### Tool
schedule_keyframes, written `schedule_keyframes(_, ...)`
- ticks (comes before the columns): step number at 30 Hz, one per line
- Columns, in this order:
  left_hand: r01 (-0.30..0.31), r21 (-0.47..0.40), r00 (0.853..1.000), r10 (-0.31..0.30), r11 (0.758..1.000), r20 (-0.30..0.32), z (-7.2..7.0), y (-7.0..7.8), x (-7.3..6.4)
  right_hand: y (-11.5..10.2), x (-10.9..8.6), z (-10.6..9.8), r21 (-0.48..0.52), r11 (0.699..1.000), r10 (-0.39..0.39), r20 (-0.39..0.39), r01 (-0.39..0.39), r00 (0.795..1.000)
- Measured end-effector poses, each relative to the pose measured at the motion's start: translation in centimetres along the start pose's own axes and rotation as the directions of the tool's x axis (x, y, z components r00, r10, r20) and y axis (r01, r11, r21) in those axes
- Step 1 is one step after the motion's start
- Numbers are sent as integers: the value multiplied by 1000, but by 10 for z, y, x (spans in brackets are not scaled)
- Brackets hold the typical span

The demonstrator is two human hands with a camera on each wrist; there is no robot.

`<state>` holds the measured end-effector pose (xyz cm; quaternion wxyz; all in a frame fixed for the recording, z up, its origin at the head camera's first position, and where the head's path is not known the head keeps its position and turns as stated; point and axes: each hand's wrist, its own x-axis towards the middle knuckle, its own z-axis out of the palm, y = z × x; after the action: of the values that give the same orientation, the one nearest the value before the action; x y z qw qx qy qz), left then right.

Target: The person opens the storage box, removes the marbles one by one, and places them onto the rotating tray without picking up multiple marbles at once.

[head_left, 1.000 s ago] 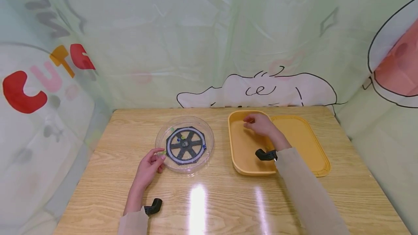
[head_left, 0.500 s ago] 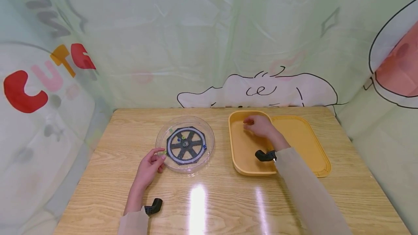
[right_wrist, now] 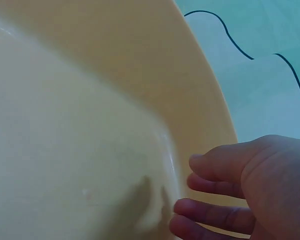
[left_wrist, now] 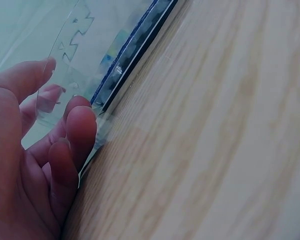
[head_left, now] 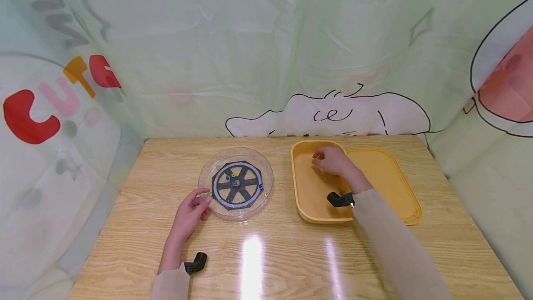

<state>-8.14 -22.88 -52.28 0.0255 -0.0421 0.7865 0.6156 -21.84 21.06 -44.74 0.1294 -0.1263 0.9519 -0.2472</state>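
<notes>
A round clear plastic dish (head_left: 267,198) stands left of centre in the head view. Inside lies a black spoked wheel (head_left: 248,182) with a pale ring, and several small green and blue pieces are scattered about it. My left hand (head_left: 189,214) holds the near left rim of the dish, thumb and fingers at its clear wall (left_wrist: 62,40); a small green piece (head_left: 210,194) shows by the fingertips. My right hand (head_left: 333,160) hovers loosely bent inside the deep yellow bin (head_left: 294,184), near its far end. Nothing shows between its fingers (right_wrist: 210,212).
A yellow lid or tray (head_left: 381,179) lies right of the bin, partly behind the right arm. All of it rests on a wooden table (head_left: 283,253). A printed curtain (head_left: 250,59) hangs along the table's back and sides.
Hardly anything differs. My right hand has shifted very slightly to the right inside the bin; the left hand stays at the dish rim.
</notes>
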Motion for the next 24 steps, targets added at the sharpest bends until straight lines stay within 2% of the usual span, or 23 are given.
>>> schedule_keyframes(8,-21,12,1000,21,1000,1,0,-2,-1,-6,-7,-1,-1,997,78,113,-78,991)
schedule_keyframes(13,-11,17,1000,11,1000,0,-1,1,1,-9,-14,-4,-8,999,47,179,-46,983)
schedule_keyframes(18,22,25,1000,-22,999,10,0,18,-5,-8,-18,-9,0,1000,2,274,-2,962)
schedule_keyframes(22,16,38,1000,-17,999,25,1,35,-12,-5,-18,-8,-56,998,-19,328,39,944)
schedule_keyframes(24,18,41,999,-19,999,29,1,38,-13,-4,-17,-7,-86,995,-18,349,51,937)
